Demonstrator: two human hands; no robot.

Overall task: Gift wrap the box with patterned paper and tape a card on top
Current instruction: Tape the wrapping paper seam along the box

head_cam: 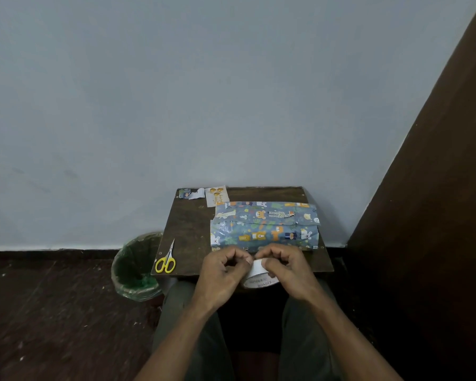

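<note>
while both forearms reach forward, our right hand (pixel 285 270) grips the white tape roll (pixel 259 276); our left hand (pixel 226 270), fingers curled, pinches its edge.

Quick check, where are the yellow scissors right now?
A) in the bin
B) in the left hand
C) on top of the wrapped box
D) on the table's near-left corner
D: the yellow scissors lie untouched on the table's near-left corner, while both hands hold the tape roll.

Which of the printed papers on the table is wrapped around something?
The big blue animal-print paper by the hands covers the box; the small scrap and the card at the far edge lie flat.
</note>
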